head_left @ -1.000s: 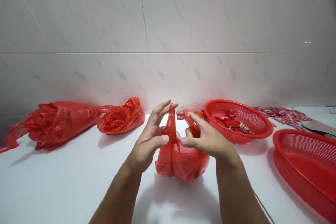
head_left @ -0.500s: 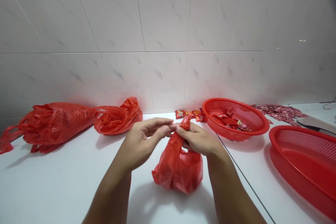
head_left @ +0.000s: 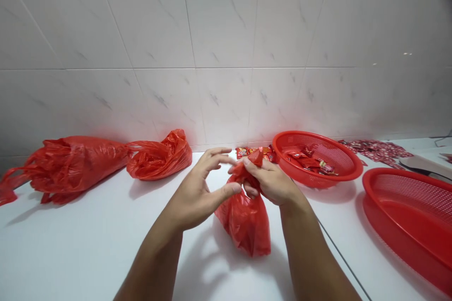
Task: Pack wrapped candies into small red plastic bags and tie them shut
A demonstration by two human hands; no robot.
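Observation:
A small filled red plastic bag stands on the white counter in front of me. My right hand is closed round the bag's twisted handles at its top. My left hand is right beside it on the left, fingers curled and partly spread, with the thumb tip and fingertips at the handles; whether it pinches them I cannot tell.
Two stuffed red bags lie at the back left by the tiled wall. A round red basket with red packets stands at the right, loose packets behind it. A larger red basket sits at the far right.
The two handles, held apart a second ago, are now gathered and twisted in my right hand. The bag has slumped narrower. My left fingers have loosened and spread.

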